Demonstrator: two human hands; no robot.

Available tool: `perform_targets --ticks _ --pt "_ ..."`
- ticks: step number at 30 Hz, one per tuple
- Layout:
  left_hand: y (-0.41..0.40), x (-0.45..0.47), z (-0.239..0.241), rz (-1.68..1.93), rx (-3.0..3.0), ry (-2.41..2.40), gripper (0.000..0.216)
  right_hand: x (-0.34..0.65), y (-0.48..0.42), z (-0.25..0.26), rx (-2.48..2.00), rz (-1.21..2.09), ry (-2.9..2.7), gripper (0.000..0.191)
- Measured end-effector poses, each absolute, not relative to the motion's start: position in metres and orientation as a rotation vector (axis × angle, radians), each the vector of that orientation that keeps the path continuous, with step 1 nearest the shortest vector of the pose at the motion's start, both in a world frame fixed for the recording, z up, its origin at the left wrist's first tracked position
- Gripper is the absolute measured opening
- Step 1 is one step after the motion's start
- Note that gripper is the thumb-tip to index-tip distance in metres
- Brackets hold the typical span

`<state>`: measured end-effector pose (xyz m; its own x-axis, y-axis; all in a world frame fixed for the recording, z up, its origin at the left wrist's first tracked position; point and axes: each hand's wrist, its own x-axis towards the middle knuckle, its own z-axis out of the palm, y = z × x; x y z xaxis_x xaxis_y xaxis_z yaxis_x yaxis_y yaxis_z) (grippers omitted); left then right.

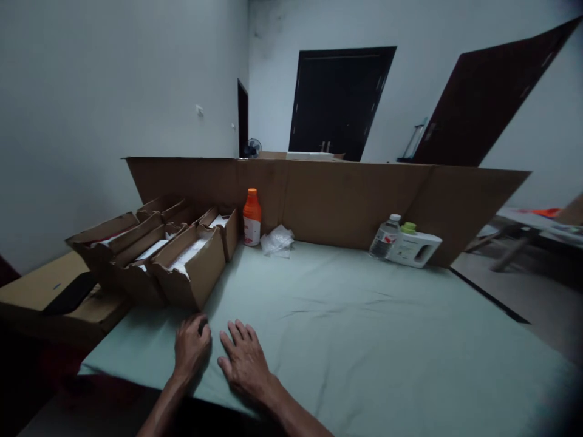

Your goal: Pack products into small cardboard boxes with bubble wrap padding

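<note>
My left hand point(193, 345) rests on the pale green cloth point(346, 340) near the front edge, just below the cardboard boxes. Its fingers are curled, and a small dark patch shows between thumb and forefinger; whether it is an object or shadow I cannot make out. Beside it, my right hand point(245, 358) lies palm down on the cloth with fingers spread and nothing in it. The nearest cardboard box point(207, 276) is open at the top and has white items inside.
Several more open boxes stand at the left. Along the cardboard screen point(337, 203) are an orange bottle point(252, 218), crumpled clear plastic point(277, 241), a clear bottle point(385, 237) and a white jug with a green cap point(413, 246). A black flat object point(70, 293) lies on a lower carton point(45, 282).
</note>
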<state>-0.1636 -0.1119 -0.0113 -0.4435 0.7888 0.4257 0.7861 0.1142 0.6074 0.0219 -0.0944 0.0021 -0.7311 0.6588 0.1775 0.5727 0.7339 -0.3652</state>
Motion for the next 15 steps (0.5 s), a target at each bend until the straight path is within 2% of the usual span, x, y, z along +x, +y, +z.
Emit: perform_targets --ticks 5,12,15 --pt "-0.094 -0.151 -0.003 1.288 1.807 2.167 0.032 0.03 -0.1 0.003 -0.951 0.466 -2.683 0.058" --pt "-0.003 -0.134 0.02 1.189 1.994 1.892 0.031 0.032 -0.081 -0.022 -0.9 0.455 -2.81 0.062" --pt "0.028 -0.133 0.014 1.158 2.014 1.803 0.025 0.032 -0.066 -0.042 -0.815 0.39 -2.865 0.048"
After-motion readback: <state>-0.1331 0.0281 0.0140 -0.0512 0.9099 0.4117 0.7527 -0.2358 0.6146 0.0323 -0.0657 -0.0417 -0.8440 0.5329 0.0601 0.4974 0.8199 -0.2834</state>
